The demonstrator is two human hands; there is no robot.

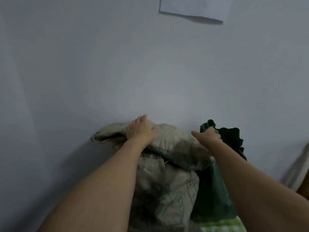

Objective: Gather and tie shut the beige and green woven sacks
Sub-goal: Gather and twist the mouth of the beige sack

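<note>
Head view. Listener: Where were the sacks?

Me: Both stood against a pale wall (150, 64), straight in front of me. The beige sack (167, 186) was on the left, crumpled, with faded print, its top folded over toward the right. The green sack (212, 195) touched its right side, dark and glossy.

Listener: And your hands?

Me: My left hand (142, 129) lay on the beige sack's folded top, fingers nearly straight, pressing down close to the wall. My right hand (209, 135) gripped the green sack's ruffled upper edge, fingers curled into it, thumb sticking out to the left. Both forearms were bare.

Listener: Anything else?

Me: A sheet of paper (194, 7) hung high on the wall, and a green-and-white checked cloth (222, 226) showed at the bottom edge, below the green sack.
</note>
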